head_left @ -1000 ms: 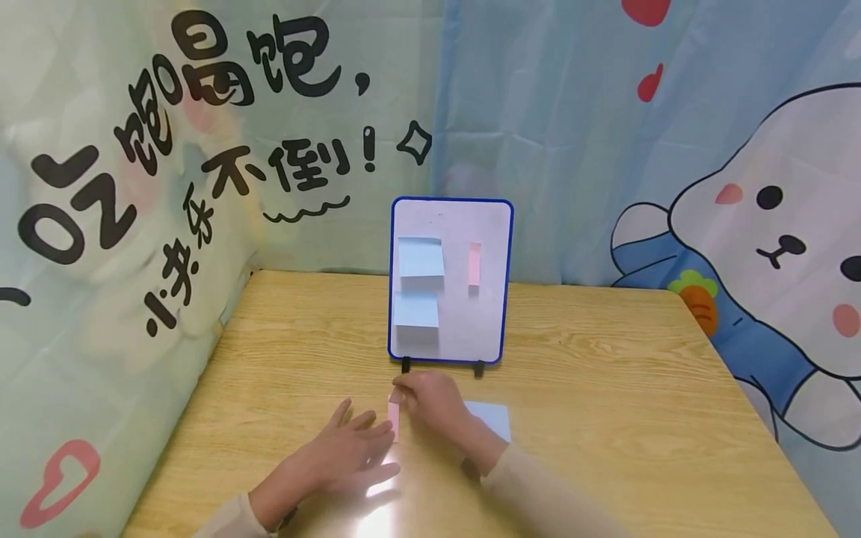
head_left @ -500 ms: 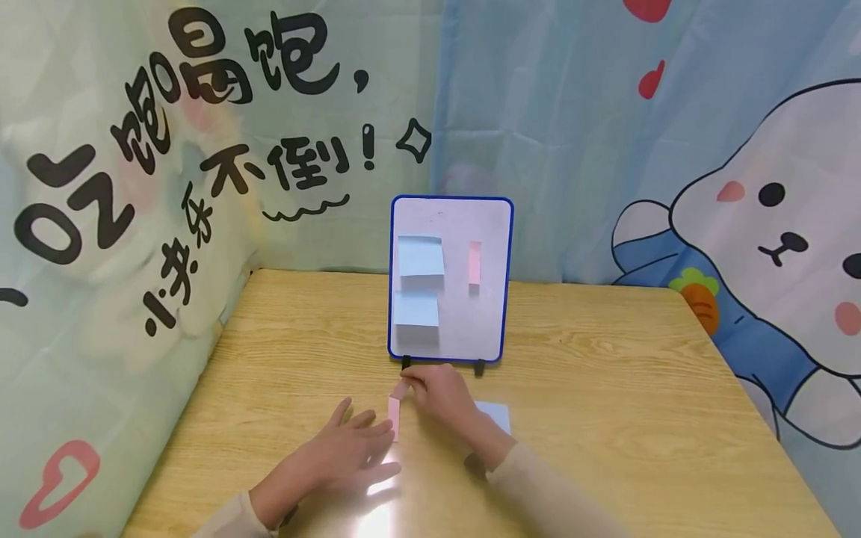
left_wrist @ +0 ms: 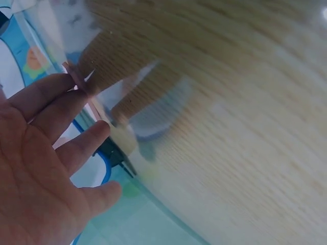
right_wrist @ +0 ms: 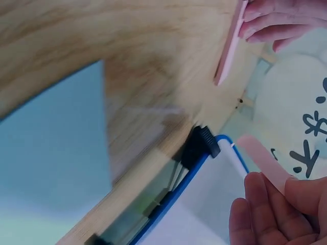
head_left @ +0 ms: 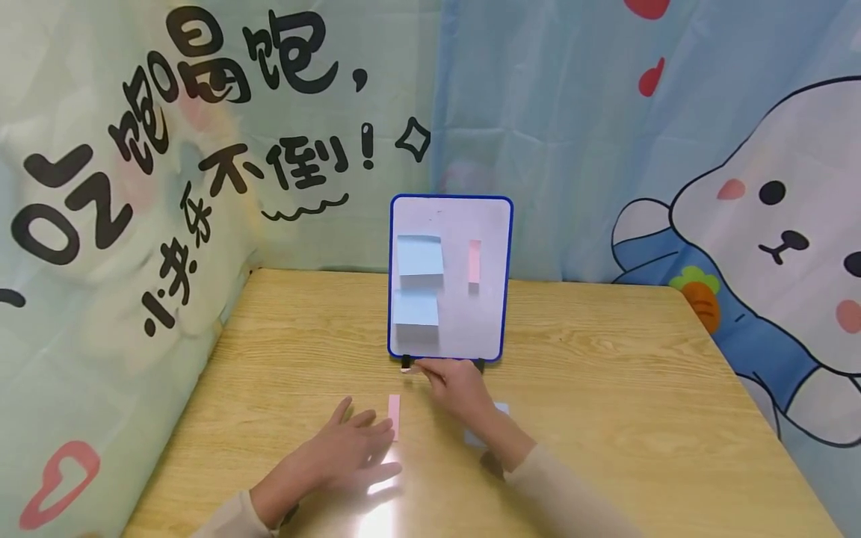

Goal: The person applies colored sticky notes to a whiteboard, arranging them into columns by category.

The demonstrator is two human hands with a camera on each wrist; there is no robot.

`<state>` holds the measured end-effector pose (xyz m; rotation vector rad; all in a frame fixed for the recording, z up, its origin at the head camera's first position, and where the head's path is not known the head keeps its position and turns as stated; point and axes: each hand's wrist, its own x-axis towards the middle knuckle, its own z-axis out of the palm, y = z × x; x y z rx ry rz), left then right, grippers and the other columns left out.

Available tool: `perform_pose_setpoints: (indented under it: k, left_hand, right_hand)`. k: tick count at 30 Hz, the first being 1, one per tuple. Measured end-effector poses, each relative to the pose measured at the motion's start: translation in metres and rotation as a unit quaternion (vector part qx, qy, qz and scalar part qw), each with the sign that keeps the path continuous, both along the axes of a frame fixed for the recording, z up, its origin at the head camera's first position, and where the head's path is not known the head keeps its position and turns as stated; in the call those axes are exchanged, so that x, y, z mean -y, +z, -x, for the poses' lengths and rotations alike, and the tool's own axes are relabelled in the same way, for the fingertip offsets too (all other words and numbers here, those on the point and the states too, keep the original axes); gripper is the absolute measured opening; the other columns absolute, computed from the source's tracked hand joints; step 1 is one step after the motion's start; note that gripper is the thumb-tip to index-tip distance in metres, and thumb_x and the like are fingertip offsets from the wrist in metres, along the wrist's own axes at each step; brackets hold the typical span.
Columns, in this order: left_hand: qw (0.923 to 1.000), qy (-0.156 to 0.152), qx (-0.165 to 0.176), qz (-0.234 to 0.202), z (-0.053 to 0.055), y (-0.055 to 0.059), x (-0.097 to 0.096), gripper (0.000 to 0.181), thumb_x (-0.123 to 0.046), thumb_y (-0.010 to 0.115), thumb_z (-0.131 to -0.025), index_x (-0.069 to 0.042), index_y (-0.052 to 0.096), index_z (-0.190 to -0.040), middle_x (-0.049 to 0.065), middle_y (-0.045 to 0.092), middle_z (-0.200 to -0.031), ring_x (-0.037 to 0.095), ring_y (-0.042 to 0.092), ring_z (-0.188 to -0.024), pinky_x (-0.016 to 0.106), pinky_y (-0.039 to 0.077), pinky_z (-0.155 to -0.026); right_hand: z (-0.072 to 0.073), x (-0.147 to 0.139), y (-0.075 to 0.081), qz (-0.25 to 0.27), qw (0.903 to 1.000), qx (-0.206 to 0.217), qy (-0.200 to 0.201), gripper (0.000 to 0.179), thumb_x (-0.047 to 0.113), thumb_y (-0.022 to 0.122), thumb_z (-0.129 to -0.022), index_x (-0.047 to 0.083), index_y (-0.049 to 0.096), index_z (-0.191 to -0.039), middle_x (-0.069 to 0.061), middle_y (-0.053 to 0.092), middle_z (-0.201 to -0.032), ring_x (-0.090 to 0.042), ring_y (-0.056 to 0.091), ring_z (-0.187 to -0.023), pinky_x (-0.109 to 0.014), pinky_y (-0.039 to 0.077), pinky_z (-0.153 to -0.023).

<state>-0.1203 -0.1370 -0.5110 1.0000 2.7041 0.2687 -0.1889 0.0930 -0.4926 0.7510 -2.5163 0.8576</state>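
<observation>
My right hand (head_left: 460, 388) pinches a narrow pink sticky note (right_wrist: 265, 163) between thumb and fingers, near the foot of the small whiteboard (head_left: 467, 321). On the table lies a pad of narrow pink sticky notes (head_left: 394, 407). Fingers spread, my left hand (head_left: 343, 448) touches the pad's near end with its fingertips; the left wrist view shows the palm with no thing gripped. Below my right forearm, partly hidden, is a blue sticky note pad (right_wrist: 56, 153).
The blue-framed whiteboard stands on black feet (right_wrist: 196, 145). It bears an upper blue note (head_left: 420, 255), a lower blue note (head_left: 415, 308) and a pink strip (head_left: 474, 261). A printed curtain (head_left: 538, 149) hangs behind the wooden table (head_left: 605, 373).
My right hand has peeled the pink note away from the pad and carried it up and right toward the whiteboard's foot. The left hand has stayed at the pad.
</observation>
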Motion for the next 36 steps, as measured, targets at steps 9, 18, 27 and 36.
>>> perform_pose_setpoints:
  k: [9,18,27,36]
  left_hand:
    - [1.0000,0.005,0.004,-0.003,-0.002,0.002,0.000,0.072,-0.068,0.025,-0.099,-0.019,0.054,-0.143,-0.002,0.048,-0.152,0.031,0.042,-0.141,0.067,0.013,-0.117]
    - [0.9999,0.010,0.013,0.001,-0.002,0.007,-0.003,0.070,-0.067,0.025,-0.099,-0.020,0.055,-0.141,0.000,0.049,-0.150,0.033,0.043,-0.140,0.067,0.013,-0.117]
    - [0.9999,0.012,-0.005,-0.002,-0.001,0.004,-0.006,0.062,-0.063,0.029,-0.101,-0.021,0.064,-0.129,-0.002,0.054,-0.146,0.029,0.048,-0.134,0.068,0.016,-0.116]
    - [0.9978,0.009,-0.063,-0.016,0.003,0.003,-0.015,0.054,-0.057,0.029,-0.104,-0.023,0.068,-0.087,-0.012,0.063,-0.094,0.019,0.059,-0.102,0.069,0.022,-0.113]
  right_hand:
    - [0.003,-0.032,0.009,-0.030,0.9995,-0.007,-0.011,0.016,0.000,0.071,-0.086,0.004,0.079,-0.099,-0.012,0.077,-0.091,-0.025,0.075,-0.079,-0.038,0.060,-0.065]
    - [0.011,-0.068,0.021,-0.119,0.9918,-0.001,-0.045,0.025,-0.003,0.069,-0.084,0.004,0.077,-0.107,-0.011,0.077,-0.091,-0.024,0.073,-0.074,-0.037,0.058,-0.061]
    - [0.032,-0.084,0.038,-0.138,0.9883,-0.039,-0.051,0.025,-0.002,0.067,-0.088,0.003,0.075,-0.111,-0.014,0.077,-0.098,-0.025,0.072,-0.075,-0.037,0.060,-0.065]
    - [0.051,-0.083,0.052,-0.111,0.9796,-0.154,-0.066,0.024,-0.006,0.066,-0.086,0.002,0.076,-0.106,-0.014,0.077,-0.096,-0.030,0.073,-0.081,-0.041,0.060,-0.066]
